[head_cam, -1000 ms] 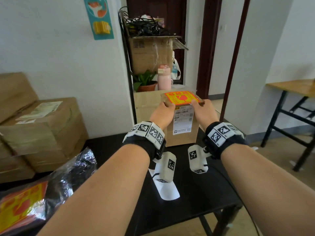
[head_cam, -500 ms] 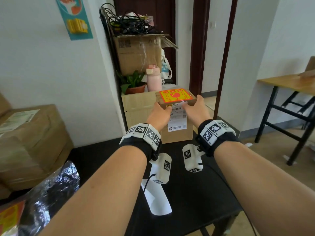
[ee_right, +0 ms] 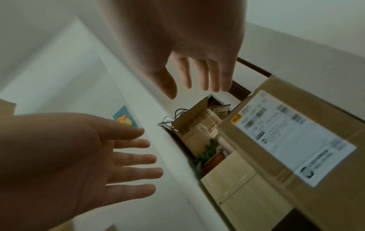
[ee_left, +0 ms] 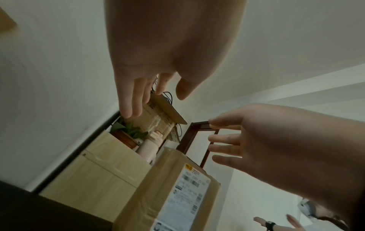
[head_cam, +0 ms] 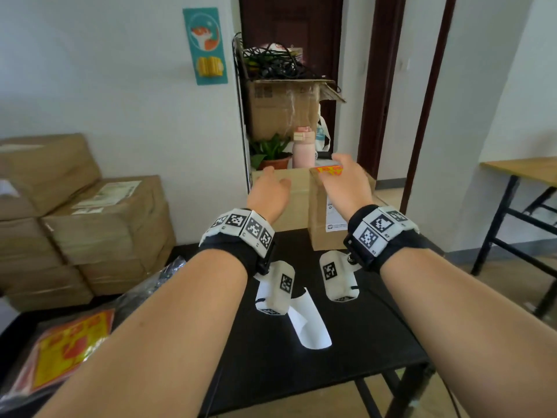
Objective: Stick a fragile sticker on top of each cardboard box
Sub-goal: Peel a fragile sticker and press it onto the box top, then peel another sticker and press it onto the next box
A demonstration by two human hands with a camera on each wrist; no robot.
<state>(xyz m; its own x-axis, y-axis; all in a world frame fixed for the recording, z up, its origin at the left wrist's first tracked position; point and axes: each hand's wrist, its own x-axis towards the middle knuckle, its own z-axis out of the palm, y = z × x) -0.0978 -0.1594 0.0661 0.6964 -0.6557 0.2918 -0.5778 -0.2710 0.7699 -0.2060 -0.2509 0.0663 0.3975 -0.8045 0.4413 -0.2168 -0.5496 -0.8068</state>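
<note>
Item: cardboard box (head_cam: 324, 218), standing upright at the black table's (head_cam: 376, 342) far edge, fragile sticker (head_cam: 330, 170) lying on top. Right hand (head_cam: 346, 185) hovering nearer, directly before it; left hand (head_cam: 268, 194) hanging leftward. Both spread, holding nothing.

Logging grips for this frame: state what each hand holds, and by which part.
Nothing is held. Left hand and right hand are both open with fingers spread, off the cardboard box; its fragile sticker is already on top.

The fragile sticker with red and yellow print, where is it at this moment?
In the head view the fragile sticker lies on top of the cardboard box at the table's far edge, partly hidden under the open right hand.
</note>
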